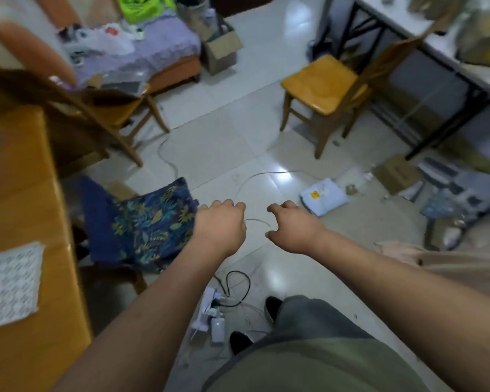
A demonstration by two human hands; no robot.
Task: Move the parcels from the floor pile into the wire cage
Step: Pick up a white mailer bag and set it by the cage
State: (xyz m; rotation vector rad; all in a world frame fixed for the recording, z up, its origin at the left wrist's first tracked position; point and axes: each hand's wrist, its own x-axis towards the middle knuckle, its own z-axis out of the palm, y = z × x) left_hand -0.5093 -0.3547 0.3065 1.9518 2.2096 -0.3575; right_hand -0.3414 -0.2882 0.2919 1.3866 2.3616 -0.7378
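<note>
A pale blue-white parcel bag (pixel 324 200) with a yellow label lies on the tiled floor, right of centre. More parcels and a brown cardboard box (pixel 397 174) are piled at the right, under the black-legged table. My left hand (pixel 220 225) and my right hand (pixel 292 225) are stretched forward above the floor, fingers curled loosely, holding nothing. The right hand hovers just left of the pale parcel, apart from it. No wire cage shows in this view.
A wooden chair (pixel 323 83) stands ahead on the right, another chair (pixel 102 108) on the left. A blue patterned cushion seat (pixel 142 222) sits beside my left hand. A power strip with cables (pixel 215 312) lies by my feet. A wooden table (pixel 20 222) fills the left edge.
</note>
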